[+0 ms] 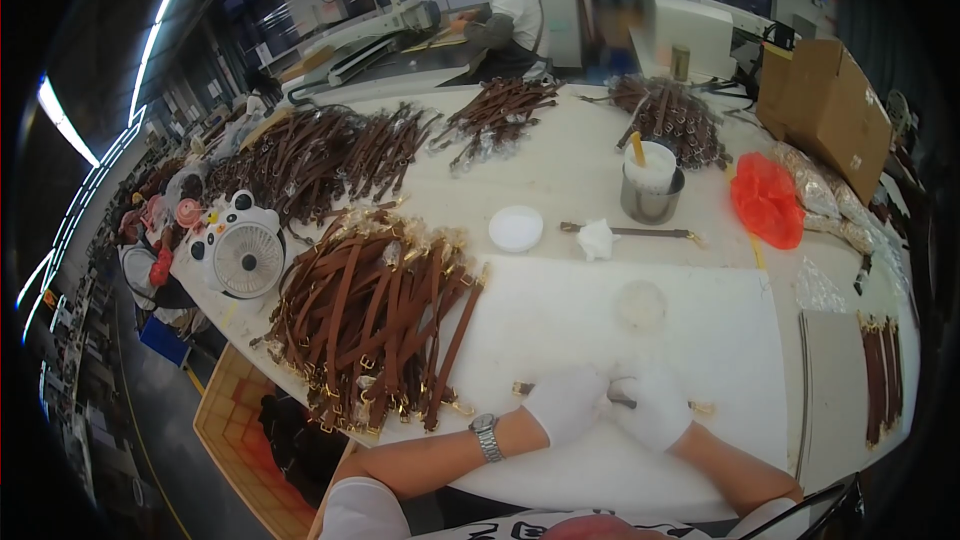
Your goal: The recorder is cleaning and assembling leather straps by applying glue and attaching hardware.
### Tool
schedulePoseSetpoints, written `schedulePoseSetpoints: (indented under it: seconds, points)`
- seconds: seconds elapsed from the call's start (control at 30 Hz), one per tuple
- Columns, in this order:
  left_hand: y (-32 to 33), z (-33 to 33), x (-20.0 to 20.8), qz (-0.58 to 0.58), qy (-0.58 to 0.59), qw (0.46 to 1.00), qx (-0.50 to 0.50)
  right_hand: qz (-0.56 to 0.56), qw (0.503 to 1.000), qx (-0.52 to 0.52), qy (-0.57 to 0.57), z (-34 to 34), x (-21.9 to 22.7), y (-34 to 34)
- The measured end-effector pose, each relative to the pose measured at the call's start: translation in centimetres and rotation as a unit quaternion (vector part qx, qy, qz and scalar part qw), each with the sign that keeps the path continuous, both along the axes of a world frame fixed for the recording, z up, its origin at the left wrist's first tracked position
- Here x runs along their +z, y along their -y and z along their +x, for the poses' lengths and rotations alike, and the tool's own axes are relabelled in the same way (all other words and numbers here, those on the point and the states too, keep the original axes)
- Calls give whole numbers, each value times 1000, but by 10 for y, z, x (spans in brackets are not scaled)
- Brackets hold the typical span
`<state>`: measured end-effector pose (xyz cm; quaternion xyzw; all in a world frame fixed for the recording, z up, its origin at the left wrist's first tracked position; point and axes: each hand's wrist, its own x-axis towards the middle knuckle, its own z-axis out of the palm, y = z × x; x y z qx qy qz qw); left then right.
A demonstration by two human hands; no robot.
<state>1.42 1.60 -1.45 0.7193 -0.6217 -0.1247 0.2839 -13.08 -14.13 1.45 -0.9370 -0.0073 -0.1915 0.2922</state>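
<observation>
Both my hands wear white gloves and meet low over the white work sheet (720, 340). My left hand (568, 405), with a metal watch (486, 438) on its wrist, is closed on a brown leather strap (622, 395). Fingers of my right hand (652, 410) are pressed together on the same strap. Its dark middle shows between the gloves, and gold metal pieces stick out past each hand. The gloves hide the rest. Left of my hands lies a large pile of brown straps (375, 310) with gold buckles.
Beyond the sheet stand a white dish (516, 228), a crumpled white cloth (597, 239) by a single strap, and a white tub (650, 168) in a metal pot. A small fan (248, 258) sits left. A red plastic bag (766, 202) and cardboard box (825, 110) are right. A masked person (515, 10) works behind.
</observation>
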Motion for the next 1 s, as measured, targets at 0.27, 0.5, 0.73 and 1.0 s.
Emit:
schedulePoseSetpoints:
  seconds: [0.27,0.5,0.73,1.0]
  points:
    - [1,1,0,-15,-14,1000,-12,7,1000,-1,-4,-1,-4,0]
    - [2,1,-2,-25,-2,1000,-15,12,1000,3,25,-1,-9,2]
    - [2,2,2,-11,-12,1000,-18,3,1000,6,14,2,1,1]
    - [4,4,7,30,-6,1000,-4,-11,1000,-7,10,-2,12,-2]
